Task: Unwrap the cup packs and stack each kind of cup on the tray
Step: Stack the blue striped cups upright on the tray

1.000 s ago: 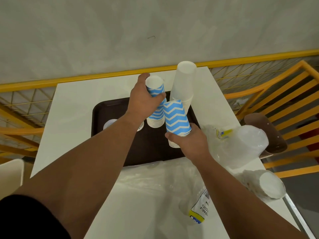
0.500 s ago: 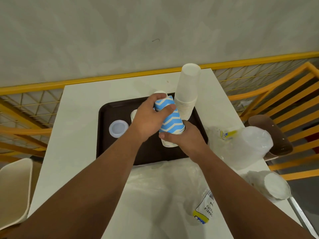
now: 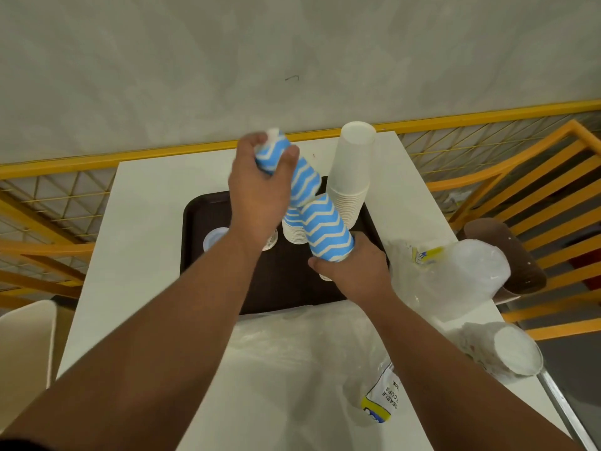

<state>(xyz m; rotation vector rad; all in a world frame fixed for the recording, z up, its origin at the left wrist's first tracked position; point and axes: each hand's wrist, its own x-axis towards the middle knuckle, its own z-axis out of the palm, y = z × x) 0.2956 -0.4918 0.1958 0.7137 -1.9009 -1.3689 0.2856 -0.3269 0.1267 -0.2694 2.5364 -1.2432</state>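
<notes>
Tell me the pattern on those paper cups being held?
Blue and white zigzag stripes on the patterned paper cups, clearest in the head view.

A dark brown tray (image 3: pixel 279 288) lay on the white table. On it stood a tall stack of plain white cups (image 3: pixel 353 170), upside down, and a blue zigzag stack (image 3: pixel 294 227). 2 more blue-and-white zigzag stacks (image 3: pixel 327 232) were held tilted above the tray, the upper stack (image 3: pixel 302 180) blurred.
</notes>
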